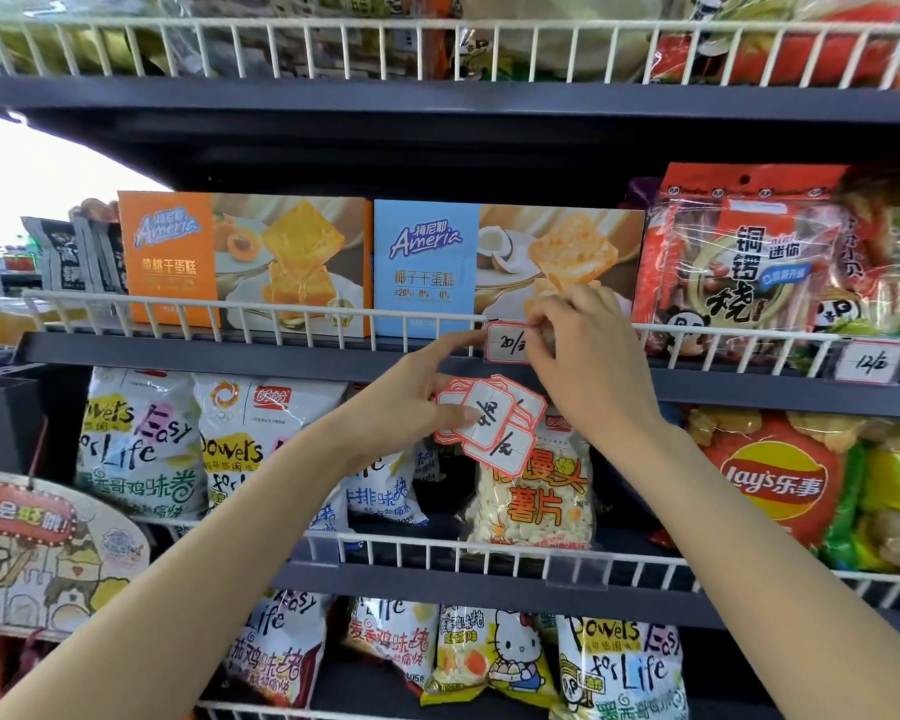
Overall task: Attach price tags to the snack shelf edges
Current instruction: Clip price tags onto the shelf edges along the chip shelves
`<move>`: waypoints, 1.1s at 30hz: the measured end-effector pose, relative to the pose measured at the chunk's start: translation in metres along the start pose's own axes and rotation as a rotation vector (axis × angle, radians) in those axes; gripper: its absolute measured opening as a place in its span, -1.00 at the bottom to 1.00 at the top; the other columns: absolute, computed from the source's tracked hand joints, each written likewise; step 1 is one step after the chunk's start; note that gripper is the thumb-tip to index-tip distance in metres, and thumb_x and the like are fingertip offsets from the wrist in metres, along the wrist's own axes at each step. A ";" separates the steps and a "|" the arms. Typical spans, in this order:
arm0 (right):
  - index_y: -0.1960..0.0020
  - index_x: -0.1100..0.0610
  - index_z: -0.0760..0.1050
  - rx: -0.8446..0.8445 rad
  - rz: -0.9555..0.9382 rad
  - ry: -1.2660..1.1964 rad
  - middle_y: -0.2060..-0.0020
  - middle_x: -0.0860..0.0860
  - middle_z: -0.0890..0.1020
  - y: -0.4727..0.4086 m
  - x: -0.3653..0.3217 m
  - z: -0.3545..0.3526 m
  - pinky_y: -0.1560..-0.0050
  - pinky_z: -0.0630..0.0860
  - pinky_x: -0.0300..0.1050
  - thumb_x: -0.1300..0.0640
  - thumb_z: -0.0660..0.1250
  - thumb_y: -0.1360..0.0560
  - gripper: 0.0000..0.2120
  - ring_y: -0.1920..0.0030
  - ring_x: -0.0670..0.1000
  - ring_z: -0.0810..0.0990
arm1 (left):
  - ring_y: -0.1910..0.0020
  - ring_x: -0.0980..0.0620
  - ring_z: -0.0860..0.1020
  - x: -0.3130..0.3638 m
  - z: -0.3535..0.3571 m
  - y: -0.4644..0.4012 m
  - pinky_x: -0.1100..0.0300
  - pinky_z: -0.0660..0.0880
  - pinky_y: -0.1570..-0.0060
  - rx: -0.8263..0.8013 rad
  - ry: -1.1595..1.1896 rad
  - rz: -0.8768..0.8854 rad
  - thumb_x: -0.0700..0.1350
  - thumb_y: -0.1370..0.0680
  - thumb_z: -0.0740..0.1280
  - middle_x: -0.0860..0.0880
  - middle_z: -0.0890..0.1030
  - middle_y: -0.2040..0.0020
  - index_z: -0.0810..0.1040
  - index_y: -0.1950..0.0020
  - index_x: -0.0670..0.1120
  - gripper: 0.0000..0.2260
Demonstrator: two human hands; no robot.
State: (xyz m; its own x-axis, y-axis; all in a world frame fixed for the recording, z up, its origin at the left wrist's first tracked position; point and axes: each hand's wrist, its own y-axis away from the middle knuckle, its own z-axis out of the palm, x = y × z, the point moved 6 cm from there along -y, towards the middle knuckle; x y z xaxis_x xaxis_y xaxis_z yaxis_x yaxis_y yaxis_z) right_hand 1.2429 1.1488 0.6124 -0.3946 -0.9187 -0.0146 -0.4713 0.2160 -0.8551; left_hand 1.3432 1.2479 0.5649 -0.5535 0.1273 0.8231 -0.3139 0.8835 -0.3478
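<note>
A white price tag with a red border (505, 344) sits on the white wire rail (281, 309) of the middle shelf, below the blue cake box (437, 262). My right hand (588, 356) pinches this tag's right end against the rail. My left hand (411, 392) grips a fanned stack of similar tags (489, 423) just under the shelf edge, its index finger stretched up to the left end of the hung tag.
Another handwritten tag (867, 362) hangs on the same rail at the right. An orange cake box (240, 262) stands left of the blue one. Snack bags fill the shelves above and below. A cartoon sign (48, 553) juts out at the lower left.
</note>
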 end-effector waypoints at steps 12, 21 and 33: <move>-0.29 0.14 0.39 -0.181 0.023 -0.048 -0.17 0.07 0.39 0.005 0.000 -0.005 -0.18 0.34 -0.06 0.10 0.15 -0.58 -0.70 -0.26 0.06 0.25 | 0.02 0.00 0.63 0.004 -0.003 -0.004 0.10 0.54 -0.10 0.089 0.020 -0.017 -0.33 -0.53 0.28 -0.12 0.68 0.04 0.23 -0.45 0.02 -0.45; -0.23 0.14 0.41 -0.153 0.154 -0.373 -0.13 0.09 0.46 0.004 0.010 0.000 -0.23 0.37 0.07 0.18 0.10 -0.58 -0.74 -0.21 0.11 0.37 | -0.05 0.00 0.60 0.012 -0.010 0.003 0.06 0.51 -0.17 0.282 0.022 0.015 -0.32 -0.53 0.29 -0.08 0.62 -0.05 0.42 -0.28 -0.09 -0.66; 0.06 0.27 0.58 -0.300 0.403 -1.140 0.22 0.08 0.66 0.041 -0.004 -0.010 0.35 0.57 -0.26 0.27 0.30 -0.51 -0.90 0.32 -0.10 0.65 | 0.03 -0.03 0.63 0.016 -0.003 0.026 0.06 0.54 -0.09 0.350 0.106 0.087 -0.29 -0.52 0.33 -0.08 0.67 0.04 0.51 -0.10 -0.08 -0.80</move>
State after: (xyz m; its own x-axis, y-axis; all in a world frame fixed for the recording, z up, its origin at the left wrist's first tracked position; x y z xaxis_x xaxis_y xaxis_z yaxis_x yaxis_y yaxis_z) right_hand 1.2172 1.1646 0.5824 0.2857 -0.4999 -0.8176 -0.6964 0.4778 -0.5355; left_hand 1.3283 1.2739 0.5704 -0.5123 0.2570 0.8194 -0.5240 0.6624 -0.5354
